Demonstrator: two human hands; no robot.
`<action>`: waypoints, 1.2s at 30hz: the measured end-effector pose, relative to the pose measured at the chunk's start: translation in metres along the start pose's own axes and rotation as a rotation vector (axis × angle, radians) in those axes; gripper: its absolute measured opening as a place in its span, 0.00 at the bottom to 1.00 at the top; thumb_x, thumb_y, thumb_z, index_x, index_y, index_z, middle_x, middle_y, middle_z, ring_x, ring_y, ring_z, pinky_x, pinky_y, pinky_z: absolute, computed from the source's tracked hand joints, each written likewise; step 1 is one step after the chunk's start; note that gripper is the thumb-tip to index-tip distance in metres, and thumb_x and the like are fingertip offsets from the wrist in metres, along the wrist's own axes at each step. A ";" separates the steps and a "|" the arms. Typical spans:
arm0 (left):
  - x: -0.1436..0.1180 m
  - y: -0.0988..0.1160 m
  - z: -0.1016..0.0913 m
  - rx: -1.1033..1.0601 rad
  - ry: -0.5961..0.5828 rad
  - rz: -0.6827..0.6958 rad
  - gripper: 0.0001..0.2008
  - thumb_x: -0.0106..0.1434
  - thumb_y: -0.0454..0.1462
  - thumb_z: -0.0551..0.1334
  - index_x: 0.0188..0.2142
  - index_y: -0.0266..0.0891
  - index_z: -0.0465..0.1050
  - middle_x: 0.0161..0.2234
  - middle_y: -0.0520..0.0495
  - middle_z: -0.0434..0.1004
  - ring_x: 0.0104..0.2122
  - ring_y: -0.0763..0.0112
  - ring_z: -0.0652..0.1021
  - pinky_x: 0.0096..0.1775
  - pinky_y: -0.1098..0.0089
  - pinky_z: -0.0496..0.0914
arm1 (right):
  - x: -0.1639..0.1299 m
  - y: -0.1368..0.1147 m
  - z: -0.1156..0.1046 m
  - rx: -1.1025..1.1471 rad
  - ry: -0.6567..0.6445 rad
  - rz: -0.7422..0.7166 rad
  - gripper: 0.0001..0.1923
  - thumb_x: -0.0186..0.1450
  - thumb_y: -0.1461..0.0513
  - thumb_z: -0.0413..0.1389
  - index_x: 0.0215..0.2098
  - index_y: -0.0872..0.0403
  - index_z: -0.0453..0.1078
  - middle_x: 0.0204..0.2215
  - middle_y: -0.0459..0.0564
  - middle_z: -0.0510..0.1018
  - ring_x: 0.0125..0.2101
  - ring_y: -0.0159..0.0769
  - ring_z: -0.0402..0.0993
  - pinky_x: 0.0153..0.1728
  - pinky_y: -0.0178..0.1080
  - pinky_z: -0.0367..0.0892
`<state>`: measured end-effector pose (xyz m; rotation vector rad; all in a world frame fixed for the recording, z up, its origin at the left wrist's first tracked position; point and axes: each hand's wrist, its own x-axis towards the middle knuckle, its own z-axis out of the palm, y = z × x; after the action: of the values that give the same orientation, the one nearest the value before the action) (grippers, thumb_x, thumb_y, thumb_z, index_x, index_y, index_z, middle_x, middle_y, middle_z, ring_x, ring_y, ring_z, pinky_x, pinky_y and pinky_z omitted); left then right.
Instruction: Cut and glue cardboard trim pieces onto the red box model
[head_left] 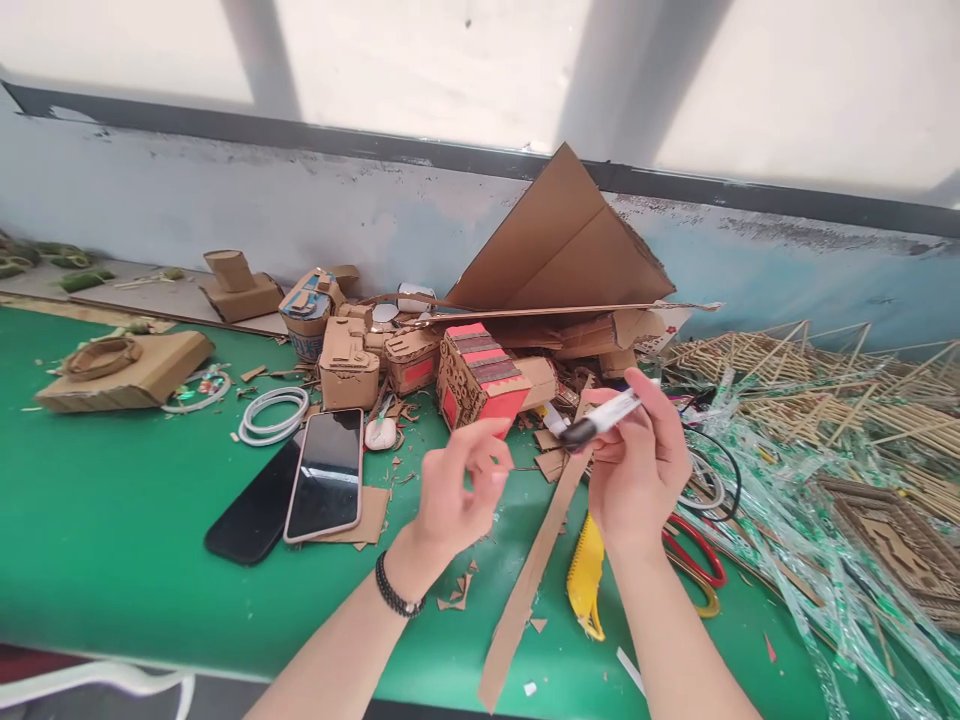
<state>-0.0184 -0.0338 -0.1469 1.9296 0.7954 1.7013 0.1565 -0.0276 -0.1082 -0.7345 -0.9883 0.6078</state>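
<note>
Fingers of the right hand (637, 465) pinch a white marker pen with a black cap (600, 418), held tilted above the green tabletop (112, 520). Just beside its capped tip, the left hand (457, 490) hovers with fingers loosely curled, holding nothing. Below them lie a long brown cardboard strip (525, 585) and a yellow utility knife (585, 575). Two smartphones (326, 475) rest further left.
</note>
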 end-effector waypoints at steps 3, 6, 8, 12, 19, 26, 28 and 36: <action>0.021 -0.002 -0.010 0.193 0.268 0.152 0.15 0.76 0.44 0.61 0.59 0.45 0.69 0.47 0.44 0.79 0.40 0.69 0.80 0.37 0.70 0.76 | 0.005 0.000 0.000 -0.005 0.054 0.030 0.20 0.72 0.60 0.62 0.61 0.45 0.75 0.36 0.46 0.86 0.18 0.30 0.78 0.18 0.34 0.70; 0.046 -0.009 -0.022 0.378 0.272 0.245 0.22 0.73 0.46 0.65 0.62 0.44 0.67 0.61 0.36 0.72 0.62 0.55 0.74 0.57 0.54 0.76 | 0.005 0.002 0.003 -0.036 0.038 0.023 0.18 0.71 0.56 0.64 0.58 0.49 0.76 0.24 0.41 0.80 0.17 0.30 0.73 0.19 0.34 0.69; 0.058 -0.014 -0.031 0.492 0.174 0.297 0.22 0.73 0.46 0.65 0.62 0.46 0.67 0.63 0.37 0.71 0.64 0.54 0.73 0.62 0.50 0.72 | 0.005 0.003 0.005 -0.038 0.028 -0.007 0.13 0.70 0.56 0.65 0.51 0.51 0.79 0.21 0.39 0.75 0.17 0.28 0.69 0.18 0.33 0.67; 0.059 -0.023 -0.043 0.638 -0.010 0.400 0.19 0.72 0.41 0.67 0.60 0.49 0.69 0.61 0.39 0.74 0.63 0.54 0.74 0.63 0.50 0.72 | 0.014 -0.003 0.014 -0.061 0.007 -0.012 0.11 0.69 0.53 0.66 0.44 0.51 0.79 0.27 0.44 0.79 0.22 0.30 0.74 0.20 0.33 0.69; 0.033 -0.025 -0.033 0.556 0.042 0.283 0.17 0.74 0.34 0.64 0.59 0.47 0.70 0.50 0.43 0.78 0.49 0.64 0.81 0.50 0.62 0.79 | 0.052 -0.010 0.054 -0.110 -0.205 0.091 0.15 0.69 0.48 0.65 0.46 0.48 0.76 0.33 0.45 0.84 0.28 0.35 0.82 0.23 0.34 0.75; 0.032 -0.029 -0.030 0.484 0.035 0.226 0.14 0.73 0.31 0.65 0.55 0.44 0.71 0.47 0.46 0.81 0.46 0.67 0.84 0.47 0.66 0.81 | 0.067 0.010 0.076 -0.251 -0.265 0.087 0.27 0.65 0.44 0.67 0.22 0.49 0.63 0.14 0.38 0.67 0.14 0.29 0.65 0.14 0.33 0.61; 0.033 -0.028 -0.031 0.513 0.031 0.268 0.17 0.72 0.30 0.66 0.57 0.44 0.71 0.48 0.45 0.81 0.47 0.67 0.84 0.49 0.67 0.80 | 0.066 0.012 0.077 -0.268 -0.273 0.111 0.28 0.67 0.43 0.66 0.22 0.49 0.61 0.13 0.39 0.68 0.14 0.30 0.67 0.15 0.34 0.62; 0.032 -0.026 -0.030 0.614 0.012 0.363 0.23 0.70 0.24 0.63 0.61 0.44 0.72 0.51 0.43 0.81 0.49 0.66 0.83 0.53 0.66 0.79 | 0.062 0.014 0.081 -0.251 -0.291 0.155 0.25 0.71 0.47 0.60 0.22 0.49 0.61 0.13 0.38 0.66 0.13 0.29 0.67 0.16 0.33 0.63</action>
<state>-0.0489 0.0055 -0.1370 2.6069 1.1258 1.8102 0.1083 0.0486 -0.0587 -0.9699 -1.2998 0.7478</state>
